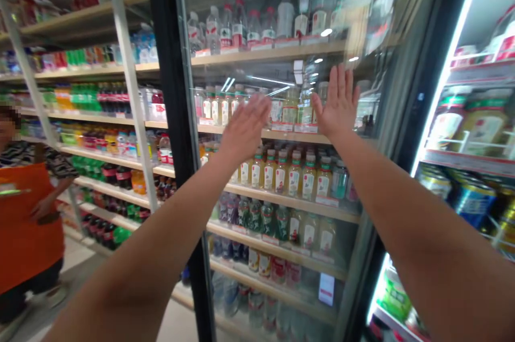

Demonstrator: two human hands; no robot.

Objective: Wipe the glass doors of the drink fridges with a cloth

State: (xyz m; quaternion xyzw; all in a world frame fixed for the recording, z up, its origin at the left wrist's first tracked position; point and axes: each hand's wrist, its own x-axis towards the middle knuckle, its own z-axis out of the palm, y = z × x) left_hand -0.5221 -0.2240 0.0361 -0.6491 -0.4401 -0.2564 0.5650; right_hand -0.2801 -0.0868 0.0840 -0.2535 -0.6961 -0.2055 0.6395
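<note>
Both my arms reach forward to a glass cooler door [281,256] that swings out at an angle. My left hand [243,128] is flat against the glass with fingers stretched out, slightly blurred. My right hand [338,101] presses the same pane with fingers spread and upright. Neither hand holds anything. Behind the glass stand rows of drink bottles [289,173] on wooden shelves.
The door's black frame [177,116] runs down the middle left. The open cooler interior [475,132] with cans and bottles is at the right. Shelves of soft drinks [96,97] line the left wall. A person in an orange apron [24,224] crouches at the far left.
</note>
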